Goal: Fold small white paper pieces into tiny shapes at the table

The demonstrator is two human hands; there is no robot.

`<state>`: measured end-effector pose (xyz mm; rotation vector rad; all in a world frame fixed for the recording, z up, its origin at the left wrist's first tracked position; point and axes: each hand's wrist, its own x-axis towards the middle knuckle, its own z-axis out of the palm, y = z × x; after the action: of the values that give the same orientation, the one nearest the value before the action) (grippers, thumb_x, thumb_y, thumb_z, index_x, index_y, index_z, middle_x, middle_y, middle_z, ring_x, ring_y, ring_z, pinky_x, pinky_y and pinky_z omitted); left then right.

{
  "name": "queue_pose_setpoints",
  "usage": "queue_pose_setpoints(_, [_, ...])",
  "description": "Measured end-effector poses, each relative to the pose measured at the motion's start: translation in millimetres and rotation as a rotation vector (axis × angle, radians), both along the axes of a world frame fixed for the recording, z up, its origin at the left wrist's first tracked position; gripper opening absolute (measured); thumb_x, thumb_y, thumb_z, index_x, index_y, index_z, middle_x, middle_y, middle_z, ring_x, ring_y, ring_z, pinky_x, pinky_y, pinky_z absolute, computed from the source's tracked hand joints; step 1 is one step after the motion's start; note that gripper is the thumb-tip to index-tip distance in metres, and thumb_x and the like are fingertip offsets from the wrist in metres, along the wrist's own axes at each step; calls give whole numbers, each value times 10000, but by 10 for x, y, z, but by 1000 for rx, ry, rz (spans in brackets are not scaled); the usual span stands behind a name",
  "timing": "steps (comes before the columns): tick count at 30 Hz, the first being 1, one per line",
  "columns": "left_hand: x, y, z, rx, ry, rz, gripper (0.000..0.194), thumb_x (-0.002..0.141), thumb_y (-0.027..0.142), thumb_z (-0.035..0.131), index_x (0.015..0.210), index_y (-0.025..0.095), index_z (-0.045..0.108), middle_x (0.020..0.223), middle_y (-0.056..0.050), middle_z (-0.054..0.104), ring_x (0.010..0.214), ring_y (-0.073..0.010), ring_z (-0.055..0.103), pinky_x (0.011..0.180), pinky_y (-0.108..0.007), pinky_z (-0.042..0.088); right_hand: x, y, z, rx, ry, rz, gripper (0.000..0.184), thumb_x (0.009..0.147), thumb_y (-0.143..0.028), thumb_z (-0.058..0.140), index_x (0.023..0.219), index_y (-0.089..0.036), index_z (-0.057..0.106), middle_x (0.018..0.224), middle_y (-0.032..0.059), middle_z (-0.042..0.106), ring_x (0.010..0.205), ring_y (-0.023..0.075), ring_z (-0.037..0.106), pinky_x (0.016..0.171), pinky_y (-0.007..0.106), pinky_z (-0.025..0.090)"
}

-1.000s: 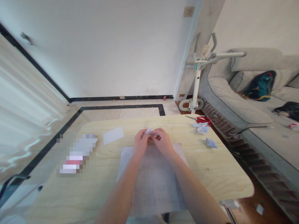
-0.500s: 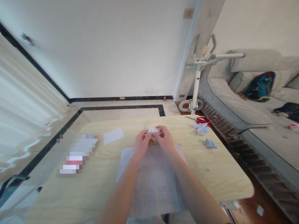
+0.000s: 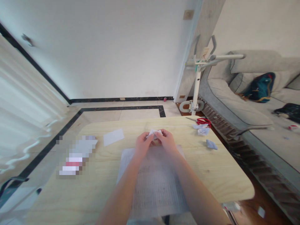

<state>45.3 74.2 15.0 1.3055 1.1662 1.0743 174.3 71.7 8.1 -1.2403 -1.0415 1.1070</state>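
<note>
Between my two hands is a small piece of folded white paper, with creases and pointed edges. My left hand is closed on its left side, thumb on top. My right hand grips the right side, its thumb pressing near the middle of the fold. Both hands are just above the far edge of a large printed sheet lying on the wooden table. My fingers hide the underside of the folded paper.
A flat white paper sheet lies to the left. At the right are red-handled scissors, folded paper pieces and another folded piece. A blurred-out item sits far left. A grey sofa stands beyond the table's right edge.
My right thumb has moved inward onto the middle of the folded paper, and my right hand's fingers have dropped slightly. The paper stays between both hands.
</note>
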Motion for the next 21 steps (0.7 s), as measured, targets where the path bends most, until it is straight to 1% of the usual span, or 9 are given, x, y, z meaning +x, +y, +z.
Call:
queue_pose_setpoints(3, [1, -1, 2, 7, 18, -6, 313, 771, 437, 569, 794, 139, 660, 607, -28, 644, 552, -150, 604, 497, -221, 426, 0, 6, -19, -4, 3, -13, 287, 677, -437, 645, 625, -176, 538, 467, -54, 455, 423, 84, 377, 418, 219, 276])
queue_pose_setpoints(6, [4, -1, -1, 31, 39, 14, 312, 773, 439, 562, 770, 144, 663, 610, -29, 643, 558, -150, 598, 493, -222, 422, -4, 8, -27, -20, 39, -14, 298, 666, -449, 654, 623, -178, 537, 465, -56, 444, 422, 81, 369, 416, 217, 275])
queue_pose_setpoints(9, [10, -5, 10, 35, 35, 49, 299, 768, 426, 565, 762, 145, 666, 618, -37, 648, 558, -151, 592, 485, -222, 419, -10, 3, -13, -45, 72, 31, 306, 661, -464, 650, 625, -178, 546, 459, -55, 438, 417, 83, 365, 408, 218, 267])
queue_pose_setpoints(12, [16, -6, 20, 1, -10, 63, 312, 757, 438, 573, 770, 142, 669, 652, -49, 662, 568, -157, 599, 501, -235, 443, -10, -2, -2, -53, 97, 57, 303, 661, -461, 646, 621, -177, 551, 455, -54, 436, 416, 84, 368, 411, 222, 268])
queue_pose_setpoints(15, [19, -3, 11, -22, -45, 40, 356, 754, 480, 568, 788, 141, 670, 709, -56, 675, 588, -159, 603, 516, -247, 462, -6, -2, -7, -45, 88, 39, 301, 666, -452, 646, 602, -176, 544, 449, -57, 431, 415, 83, 362, 416, 226, 258])
queue_pose_setpoints(17, [18, -3, 5, -11, -45, 19, 365, 759, 488, 562, 788, 142, 671, 725, -57, 675, 596, -157, 603, 519, -244, 461, -3, 0, -13, -30, 79, 21, 306, 669, -446, 648, 585, -177, 529, 443, -61, 419, 413, 80, 348, 416, 226, 246])
queue_pose_setpoints(19, [17, -5, 4, 10, -28, 9, 355, 755, 481, 572, 786, 142, 672, 712, -53, 670, 589, -153, 599, 514, -236, 450, -1, 4, -16, -23, 64, 9, 300, 673, -435, 647, 581, -176, 527, 441, -63, 412, 413, 79, 342, 417, 226, 242])
queue_pose_setpoints(21, [19, -8, 9, 11, 5, 5, 343, 744, 472, 589, 778, 141, 672, 651, -41, 653, 557, -146, 586, 498, -226, 428, -1, 8, -15, -30, 54, -1, 286, 674, -429, 643, 590, -175, 540, 438, -63, 416, 412, 81, 347, 420, 226, 247])
